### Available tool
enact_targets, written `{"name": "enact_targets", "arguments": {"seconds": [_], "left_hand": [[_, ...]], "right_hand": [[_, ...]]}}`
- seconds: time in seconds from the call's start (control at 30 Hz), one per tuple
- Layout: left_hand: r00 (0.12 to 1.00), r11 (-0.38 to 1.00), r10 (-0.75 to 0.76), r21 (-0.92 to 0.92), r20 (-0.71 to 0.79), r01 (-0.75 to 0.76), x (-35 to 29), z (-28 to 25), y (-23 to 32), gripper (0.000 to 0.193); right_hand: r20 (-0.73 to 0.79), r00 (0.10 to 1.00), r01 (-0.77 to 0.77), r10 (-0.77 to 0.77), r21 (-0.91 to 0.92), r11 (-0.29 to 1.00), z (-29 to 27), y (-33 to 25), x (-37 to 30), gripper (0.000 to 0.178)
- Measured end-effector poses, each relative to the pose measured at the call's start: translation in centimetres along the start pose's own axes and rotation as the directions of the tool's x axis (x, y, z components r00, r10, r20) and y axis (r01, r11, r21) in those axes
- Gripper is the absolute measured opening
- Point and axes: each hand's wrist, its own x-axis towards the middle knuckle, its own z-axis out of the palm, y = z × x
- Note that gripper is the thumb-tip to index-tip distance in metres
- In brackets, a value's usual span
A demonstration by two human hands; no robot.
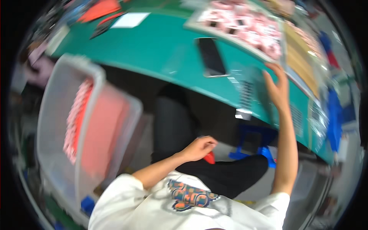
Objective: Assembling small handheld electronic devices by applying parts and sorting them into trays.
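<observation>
My left hand [199, 148] is closed above my lap, its fingers curled in. A small red piece [209, 158] shows just below the fingers; its kind is hidden. Over on the right, my right hand [278, 86] stretches across the green table with thumb and fingers apart. Its fingertips are at the near edge of a pale tray [245, 45] heaped with small pink pieces [264, 32]; blur hides whether they touch. Left of that hand lie a strip with rows of dark marks [245, 96] and a phone with a dark screen [211, 57].
Two translucent plastic bins [102, 74] stand left of me, with pink and red material [105, 130] inside. White paper [130, 20] and a dark tool with red [105, 25] lie on the table's far left. A blue stool [239, 153] is under the table. Clear plastic bags [319, 124] lie right.
</observation>
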Motion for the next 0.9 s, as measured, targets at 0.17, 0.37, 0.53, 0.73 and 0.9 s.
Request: {"name": "enact_targets", "arguments": {"seconds": [0.17, 0.37, 0.53, 0.73, 0.9], "left_hand": [[0.752, 0.656, 0.642, 0.612, -0.146, -0.441, -7.9, -6.7, 10.2, 0.012], [0.523, 0.489, 0.759, 0.87, -0.388, -0.065, -20.6, -15.2, 22.8, 0.014], [0.415, 0.617, 0.469, 0.626, -0.779, 0.477, -34.6, -29.3, 20.9, 0.016], [0.329, 0.441, 0.06, 0.321, -0.942, 0.838, -43.4, -30.6, 12.1, 0.018], [0.174, 0.564, 0.041, 0.166, -0.984, 0.809, -42.5, -24.7, 11.7, 0.02]], "right_hand": [[0.136, 0.988, 0.115, -0.079, -0.285, 0.952, 0.7, -4.1, -5.2, 0.032], [0.049, 0.995, -0.081, 0.084, -0.058, 0.995, 1.0, -0.5, -5.1, 0.031], [0.082, 0.997, -0.008, 0.013, -0.063, 0.998, 0.8, 0.3, -5.2, 0.032], [0.079, 0.991, -0.105, 0.107, -0.025, 0.994, 0.6, 0.4, -5.5, 0.031], [0.112, 0.977, -0.178, 0.18, -0.02, 0.984, 0.5, 1.0, -5.3, 0.033]]}}
